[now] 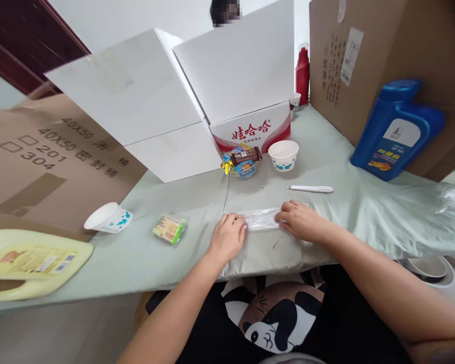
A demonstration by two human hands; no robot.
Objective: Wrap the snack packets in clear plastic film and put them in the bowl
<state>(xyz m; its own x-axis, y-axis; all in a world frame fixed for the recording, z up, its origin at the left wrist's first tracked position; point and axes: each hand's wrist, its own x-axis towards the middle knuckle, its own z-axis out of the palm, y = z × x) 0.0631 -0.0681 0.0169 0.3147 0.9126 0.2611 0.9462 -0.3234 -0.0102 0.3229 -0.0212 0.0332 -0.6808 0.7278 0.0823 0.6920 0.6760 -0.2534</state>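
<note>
A folded strip of clear plastic film [263,219] lies flat on the cloth-covered table in front of me. My left hand [228,235] has its fingers curled over the strip's left end. At the right end, the bent fingers of my right hand [301,220] grip the film, their tips partly hidden. Just beyond it lies a white pen-shaped cutter [311,189]. A small snack packet with a green edge [169,228] rests to the left of my left hand. Behind the film are a pile of wrapped snacks [242,160] and an upright paper cup [283,155].
Another paper cup [109,218] leans tilted at the left, near a yellow jug [34,263]. On the right stand a blue bottle [396,131] and a brown carton [364,65]. White boxes [242,65] line the back, with a person's head partly visible above them.
</note>
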